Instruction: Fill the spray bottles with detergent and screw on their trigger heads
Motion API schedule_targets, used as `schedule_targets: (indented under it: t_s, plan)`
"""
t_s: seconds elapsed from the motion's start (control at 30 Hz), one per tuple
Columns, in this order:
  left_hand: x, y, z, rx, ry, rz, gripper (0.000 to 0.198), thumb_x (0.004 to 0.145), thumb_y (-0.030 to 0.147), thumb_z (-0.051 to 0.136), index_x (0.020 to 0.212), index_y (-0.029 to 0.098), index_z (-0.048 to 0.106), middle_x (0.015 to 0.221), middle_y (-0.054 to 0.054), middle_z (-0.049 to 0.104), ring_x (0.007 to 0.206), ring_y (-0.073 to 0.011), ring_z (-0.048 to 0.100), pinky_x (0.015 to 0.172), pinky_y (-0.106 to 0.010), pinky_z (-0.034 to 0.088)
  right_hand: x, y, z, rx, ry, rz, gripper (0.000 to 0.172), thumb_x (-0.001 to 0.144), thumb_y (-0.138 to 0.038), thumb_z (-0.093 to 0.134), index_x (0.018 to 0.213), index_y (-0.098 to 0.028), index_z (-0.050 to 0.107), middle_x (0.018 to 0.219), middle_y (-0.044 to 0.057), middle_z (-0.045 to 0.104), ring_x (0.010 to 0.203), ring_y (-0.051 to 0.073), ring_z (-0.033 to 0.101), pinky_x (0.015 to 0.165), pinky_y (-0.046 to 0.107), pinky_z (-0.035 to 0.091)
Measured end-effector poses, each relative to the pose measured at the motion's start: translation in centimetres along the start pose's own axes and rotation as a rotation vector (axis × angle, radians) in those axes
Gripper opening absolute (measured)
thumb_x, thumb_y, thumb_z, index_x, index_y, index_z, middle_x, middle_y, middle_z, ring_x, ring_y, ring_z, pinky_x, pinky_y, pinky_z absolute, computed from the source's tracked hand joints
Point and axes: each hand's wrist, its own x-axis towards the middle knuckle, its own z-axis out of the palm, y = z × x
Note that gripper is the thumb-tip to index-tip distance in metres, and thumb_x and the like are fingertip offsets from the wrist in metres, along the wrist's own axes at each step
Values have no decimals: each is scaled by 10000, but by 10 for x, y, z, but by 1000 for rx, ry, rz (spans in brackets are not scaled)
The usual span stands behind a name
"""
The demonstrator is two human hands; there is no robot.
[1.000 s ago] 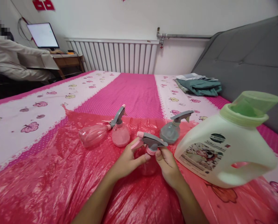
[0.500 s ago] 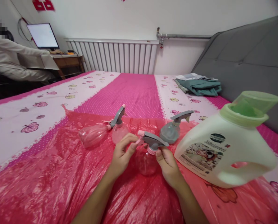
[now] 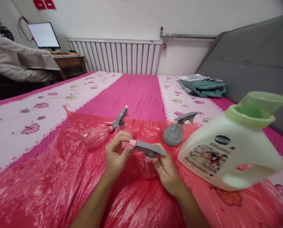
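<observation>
A clear pink spray bottle (image 3: 147,169) stands upright in front of me, its grey trigger head (image 3: 150,148) lying nearly level with the pink nozzle to the left. My left hand (image 3: 116,155) pinches the nozzle end between thumb and fingers. Closed around the neck, just under the head, is my right hand (image 3: 167,172); some of its fingers are hidden behind the bottle. Behind my left hand, another pink spray bottle (image 3: 122,128) is partly covered, beside a pink bottle (image 3: 95,137) lying on its side. A grey spray bottle (image 3: 173,135) stands behind my right hand.
A large white detergent jug (image 3: 229,152) with a green cap stands close on the right. Red plastic sheeting (image 3: 48,177) covers the near part of the bed (image 3: 136,91). Folded clothes (image 3: 203,87) lie farther back. At far left a person (image 3: 10,60) sits at a desk.
The trigger head has turned on the bottle, its nozzle swinging left and slightly down. My left hand has moved left with the nozzle, while my right hand has stayed at the neck.
</observation>
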Motion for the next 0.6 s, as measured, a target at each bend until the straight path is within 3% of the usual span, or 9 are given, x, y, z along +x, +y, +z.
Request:
schedule_targets:
  t_s: [0.07, 0.2, 0.6]
  plan:
    - [1, 2, 0, -6, 3, -1, 126, 922, 301, 663, 852, 198, 679, 807, -7, 610, 787, -139, 577, 758, -256, 465, 1, -2, 1, -3, 3, -8, 235, 1076, -333, 383, 1229, -268, 551, 1099, 6, 522, 1029, 117, 509, 920, 224, 392]
    - [0, 2, -1, -17, -3, 19, 126, 898, 326, 693, 938, 207, 706, 865, -25, 648, 833, -154, 587, 777, -269, 473, 2, -3, 1, -25, -16, -16, 240, 1078, -347, 386, 1241, -283, 549, 1097, 2, 519, 1027, 118, 503, 915, 225, 384]
    - [1, 6, -6, -9, -14, 11, 90, 890, 287, 706, 932, 217, 746, 850, -30, 667, 823, -151, 619, 759, -257, 501, 2, -5, 0, -43, -22, 1, 243, 1073, -394, 384, 1161, -274, 577, 1077, 5, 516, 1016, 134, 501, 902, 249, 379]
